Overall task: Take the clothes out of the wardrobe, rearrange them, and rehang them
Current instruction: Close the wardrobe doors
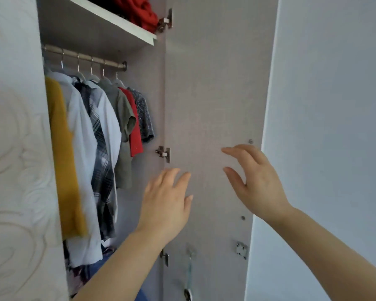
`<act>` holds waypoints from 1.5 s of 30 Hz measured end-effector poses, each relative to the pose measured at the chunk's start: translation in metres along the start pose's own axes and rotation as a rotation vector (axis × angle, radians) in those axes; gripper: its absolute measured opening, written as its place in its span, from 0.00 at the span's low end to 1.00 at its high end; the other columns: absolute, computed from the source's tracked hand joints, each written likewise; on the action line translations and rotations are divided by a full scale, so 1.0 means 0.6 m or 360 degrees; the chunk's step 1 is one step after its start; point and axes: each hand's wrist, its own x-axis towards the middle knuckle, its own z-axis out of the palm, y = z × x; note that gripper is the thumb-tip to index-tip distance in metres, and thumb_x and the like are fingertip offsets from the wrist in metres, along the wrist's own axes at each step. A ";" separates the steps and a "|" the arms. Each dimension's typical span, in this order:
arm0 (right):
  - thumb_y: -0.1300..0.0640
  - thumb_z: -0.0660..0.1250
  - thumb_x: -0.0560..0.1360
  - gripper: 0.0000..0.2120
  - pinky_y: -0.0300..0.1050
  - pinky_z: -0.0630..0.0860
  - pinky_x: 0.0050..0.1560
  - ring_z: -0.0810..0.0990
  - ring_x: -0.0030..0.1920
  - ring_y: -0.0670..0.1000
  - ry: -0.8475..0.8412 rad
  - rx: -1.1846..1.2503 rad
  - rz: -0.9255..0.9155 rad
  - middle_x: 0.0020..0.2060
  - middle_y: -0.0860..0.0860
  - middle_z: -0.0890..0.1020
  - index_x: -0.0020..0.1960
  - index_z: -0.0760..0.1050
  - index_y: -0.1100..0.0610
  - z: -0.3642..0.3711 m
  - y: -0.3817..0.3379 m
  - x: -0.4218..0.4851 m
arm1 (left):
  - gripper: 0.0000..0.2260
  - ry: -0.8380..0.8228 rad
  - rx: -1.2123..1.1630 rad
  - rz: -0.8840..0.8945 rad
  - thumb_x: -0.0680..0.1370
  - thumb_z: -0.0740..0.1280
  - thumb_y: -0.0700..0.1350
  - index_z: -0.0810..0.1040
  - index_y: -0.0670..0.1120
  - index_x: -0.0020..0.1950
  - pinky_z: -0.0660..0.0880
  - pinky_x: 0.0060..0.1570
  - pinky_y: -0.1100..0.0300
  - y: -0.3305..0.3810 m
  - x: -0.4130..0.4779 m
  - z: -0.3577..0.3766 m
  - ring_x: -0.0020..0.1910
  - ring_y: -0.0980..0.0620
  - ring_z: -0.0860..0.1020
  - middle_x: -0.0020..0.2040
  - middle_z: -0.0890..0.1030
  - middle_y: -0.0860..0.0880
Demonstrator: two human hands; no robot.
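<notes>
Both hands empty, fingers loosely apart; left hand (pixel 167 205) nearest the clothes (pixel 100 131), right hand (pixel 256 181) before the door (pixel 208 94); clothes hang on the rail (pixel 85 56); I'd lift each by its hanger (pixel 93 77), not fabric.

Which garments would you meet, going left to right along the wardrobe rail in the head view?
mustard-yellow garment → white shirt → black-and-white plaid shirt → second white shirt → olive-grey shirt → red garment → dark speckled top
</notes>
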 end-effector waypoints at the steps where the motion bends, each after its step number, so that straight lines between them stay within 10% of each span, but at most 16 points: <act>1: 0.55 0.63 0.75 0.17 0.35 0.66 0.56 0.73 0.56 0.49 0.0041 -0.0024 0.0045 0.56 0.54 0.76 0.62 0.74 0.57 -0.019 0.013 -0.008 | 0.22 0.0025 -0.0033 0.0057 0.64 0.76 0.46 0.78 0.44 0.56 0.77 0.47 0.47 0.020 0.008 0.000 0.52 0.41 0.79 0.53 0.79 0.44; 11: 0.60 0.66 0.75 0.17 0.41 0.69 0.50 0.77 0.54 0.53 0.0129 -0.0108 0.0370 0.56 0.52 0.75 0.63 0.73 0.57 -0.085 0.142 -0.054 | 0.21 0.0115 -0.0060 0.0368 0.67 0.75 0.47 0.78 0.44 0.58 0.75 0.53 0.48 0.143 0.096 0.003 0.54 0.42 0.78 0.54 0.79 0.44; 15: 0.60 0.66 0.75 0.16 0.40 0.69 0.50 0.77 0.54 0.52 0.0092 -0.0018 0.0404 0.55 0.51 0.76 0.63 0.73 0.57 -0.061 0.200 -0.059 | 0.21 0.0083 -0.0040 0.0408 0.76 0.66 0.48 0.70 0.44 0.68 0.60 0.68 0.49 0.170 0.153 0.023 0.67 0.41 0.67 0.66 0.71 0.43; 25: 0.59 0.65 0.76 0.17 0.40 0.70 0.51 0.77 0.53 0.51 -0.0025 0.0235 0.0278 0.54 0.49 0.78 0.65 0.73 0.53 0.041 0.338 -0.031 | 0.22 0.0055 0.0800 0.0668 0.81 0.51 0.53 0.59 0.50 0.74 0.32 0.70 0.48 0.256 0.353 0.082 0.75 0.45 0.42 0.76 0.52 0.47; 31: 0.40 0.49 0.76 0.23 0.35 0.65 0.59 0.70 0.62 0.42 -0.0093 0.0715 0.0277 0.61 0.39 0.71 0.70 0.62 0.42 0.098 0.356 -0.014 | 0.19 0.0264 0.1102 0.0770 0.75 0.53 0.50 0.84 0.47 0.44 0.51 0.68 0.43 0.247 0.375 0.101 0.66 0.43 0.70 0.49 0.81 0.48; 45: 0.31 0.46 0.75 0.27 0.24 0.62 0.58 0.63 0.65 0.33 -0.0217 0.1500 -0.0232 0.65 0.24 0.59 0.71 0.42 0.30 0.185 0.120 -0.018 | 0.16 0.0410 0.1375 0.0753 0.79 0.55 0.48 0.78 0.49 0.61 0.54 0.70 0.41 0.062 0.229 -0.048 0.70 0.42 0.64 0.58 0.79 0.46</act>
